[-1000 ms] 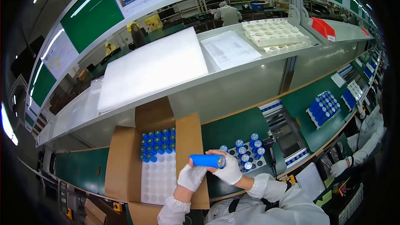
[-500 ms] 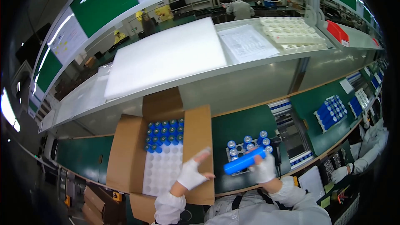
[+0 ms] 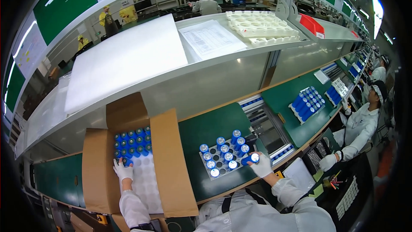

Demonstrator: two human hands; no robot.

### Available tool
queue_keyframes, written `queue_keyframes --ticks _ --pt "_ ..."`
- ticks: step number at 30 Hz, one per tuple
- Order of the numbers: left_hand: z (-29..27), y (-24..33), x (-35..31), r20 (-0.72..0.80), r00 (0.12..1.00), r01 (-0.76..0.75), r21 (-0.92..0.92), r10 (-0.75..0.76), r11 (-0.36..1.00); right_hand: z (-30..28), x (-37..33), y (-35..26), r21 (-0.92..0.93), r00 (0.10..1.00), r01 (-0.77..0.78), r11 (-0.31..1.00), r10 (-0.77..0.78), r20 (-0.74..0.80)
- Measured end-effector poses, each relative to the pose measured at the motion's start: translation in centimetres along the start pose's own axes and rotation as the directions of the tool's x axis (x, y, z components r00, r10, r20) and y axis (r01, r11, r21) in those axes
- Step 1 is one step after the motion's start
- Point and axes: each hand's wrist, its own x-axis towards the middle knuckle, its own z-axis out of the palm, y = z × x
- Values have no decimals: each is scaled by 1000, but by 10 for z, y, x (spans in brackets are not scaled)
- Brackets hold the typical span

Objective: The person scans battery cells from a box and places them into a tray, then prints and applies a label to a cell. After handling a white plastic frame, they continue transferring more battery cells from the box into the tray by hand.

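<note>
My left hand (image 3: pixel 123 171), in a white glove with bare fingertips, reaches into an open cardboard box (image 3: pixel 96 176). Its fingers close round a blue cylindrical battery cell (image 3: pixel 127 162) at the near left of the upright cells in there. These cells stand in a white foam tray (image 3: pixel 146 180) with round pockets. My right hand (image 3: pixel 262 165), gloved alike, grips another blue battery cell (image 3: pixel 250 160), tilted with its silver end facing right. That cell is beside the right edge of a pale holder (image 3: pixel 221 172) with round holes, where several blue cells (image 3: pixel 224 149) stand upright.
A green worktop (image 3: pixel 193 131) lies under the holder, with a roller conveyor (image 3: pixel 262 120) to its right. Farther right, more blue cells (image 3: pixel 307 104) stand in a holder. A shelf above bears white foam (image 3: pixel 128 56) and pale trays (image 3: pixel 262 25). A co-worker (image 3: pixel 360 124) sits at the right.
My left hand has gone from above the foam tray's right side to the cells at its left. My right hand has moved the cell to the holder's right edge and turned it. The view has swung right.
</note>
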Motion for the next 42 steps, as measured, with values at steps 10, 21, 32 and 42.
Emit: queue_keyframes --ticks 10,21,32,42 --pt "6 -5 8 -60 998 -25 -1 25 1000 28 6 23 -189 980 -66 980 28 -196" --pt "6 4 5 -90 996 -2 -151 -12 989 42 5 -1 -307 978 -144 941 88 -189" --pt "21 -10 19 -141 988 -92 -160 70 983 47 4 4 -343 968 -176 923 100 -229" --pt "21 5 17 -34 998 44 -374 -62 926 50 -1 16 -232 974 -128 964 78 -212"
